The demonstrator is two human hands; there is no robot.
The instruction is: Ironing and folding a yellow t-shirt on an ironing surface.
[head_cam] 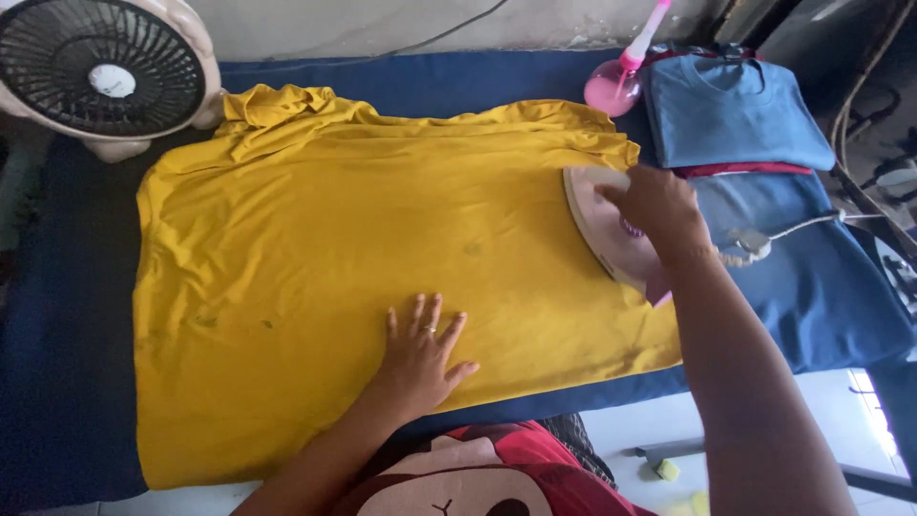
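On the blue padded counter (458, 81) a yellow shirt (315, 277) lies spread: soft, light, apt to wrinkle. The left hand (420, 358) presses it flat, fingers splayed; the right hand (659, 210) seemingly clenches the iron (600, 225) handle, a heavier, hot thing

Iron handle (638, 229) hidden under the right hand (659, 205). Beside the iron (602, 225), stacked folded blue shirts (735, 110) partly covered by the forearm. Far left of the iron, fan (105, 67) cut off by the top edge.
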